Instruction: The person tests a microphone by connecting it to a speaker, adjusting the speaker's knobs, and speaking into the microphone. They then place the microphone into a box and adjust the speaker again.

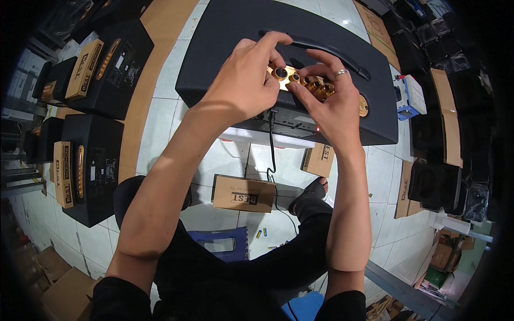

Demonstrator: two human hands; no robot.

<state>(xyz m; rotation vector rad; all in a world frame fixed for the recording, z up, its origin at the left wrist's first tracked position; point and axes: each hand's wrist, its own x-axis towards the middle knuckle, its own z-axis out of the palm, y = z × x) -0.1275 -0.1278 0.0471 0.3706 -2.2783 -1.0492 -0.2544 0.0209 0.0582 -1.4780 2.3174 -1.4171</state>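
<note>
A black speaker cabinet (235,32) with a carrying handle (342,56) stands in front of me. Along its near top edge runs a gold control panel (289,85) with a row of knobs. My left hand (246,80) is closed around the large black-topped knob (280,73) at the row's left end, its index finger raised over the panel. Thumb and fingers of my right hand (334,96), which wears a ring, close on a smaller gold knob (294,78) beside it. More gold knobs (316,85) show between the right fingers. A black cable (272,134) is plugged into the cabinet's near side, where a red light glows.
A cardboard box (243,193) lies on the tiled floor between my feet, near a blue plastic stool (238,243) and several small batteries (261,233). Another box (319,159) sits by my right foot. More speaker cabinets (99,166) stand at left; a blue-white container (409,96) is at right.
</note>
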